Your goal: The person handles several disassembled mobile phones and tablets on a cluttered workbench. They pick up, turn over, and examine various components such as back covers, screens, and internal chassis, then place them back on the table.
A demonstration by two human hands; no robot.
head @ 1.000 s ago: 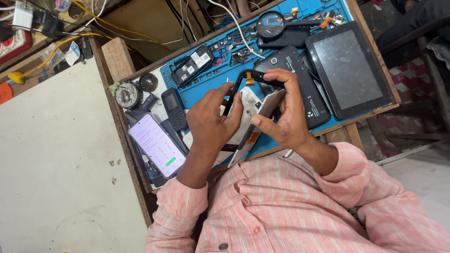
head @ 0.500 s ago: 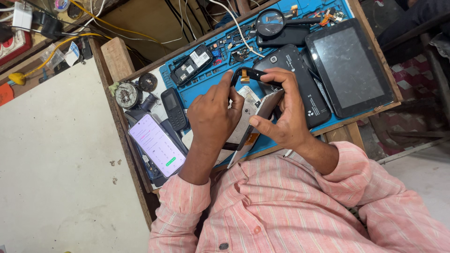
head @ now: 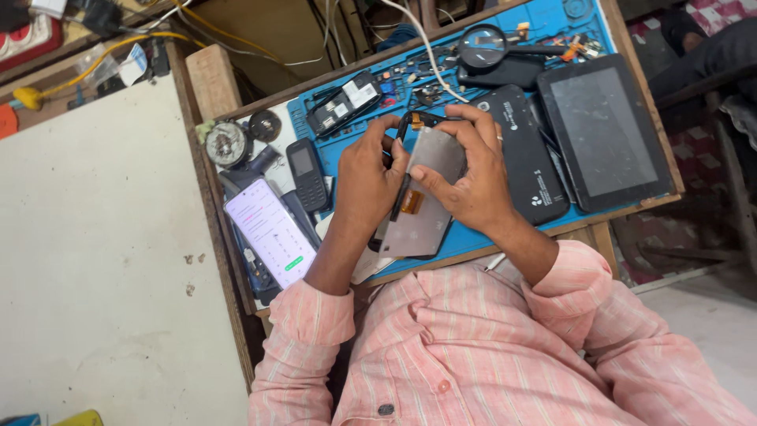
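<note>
Both hands (head: 426,170) pinch display panel (head: 422,209), mat-edge

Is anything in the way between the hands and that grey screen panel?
No. Both the left hand and the right hand already grip the grey screen panel directly, above the blue mat; nothing visible sits between them.

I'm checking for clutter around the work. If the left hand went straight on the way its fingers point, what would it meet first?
Probably the screen panel that the left hand already grips; beyond it the right hand. Depth is hard to judge.
</note>
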